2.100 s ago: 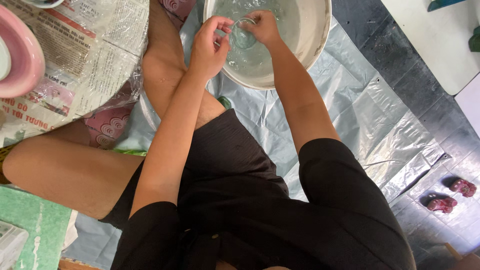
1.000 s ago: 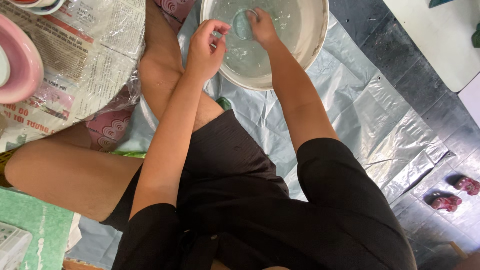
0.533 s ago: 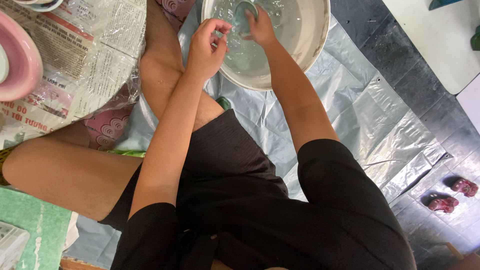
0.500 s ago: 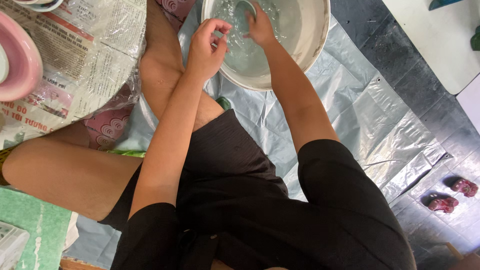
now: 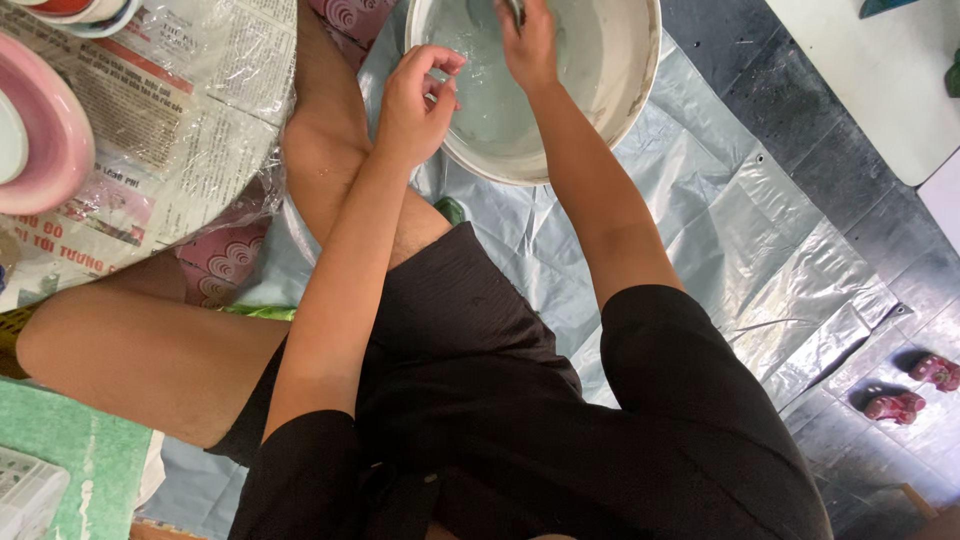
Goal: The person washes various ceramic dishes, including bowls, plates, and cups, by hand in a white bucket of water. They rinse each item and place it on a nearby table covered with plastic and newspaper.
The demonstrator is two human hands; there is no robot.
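Two hands over round white plastic basin of water (image 5: 625,95), top centre of frame. Right hand (image 5: 528,45) grips small glassy item, partly cut off at frame top. Left hand (image 5: 412,105) loosely curled, empty, by the near rim. Washing step; likely needs rinsing.

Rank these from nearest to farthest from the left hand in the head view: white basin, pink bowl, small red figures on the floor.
From the left hand:
1. White basin, right beside it, the fingers over its rim.
2. Pink bowl, far left on the newspaper.
3. Small red figures, far right on the floor.
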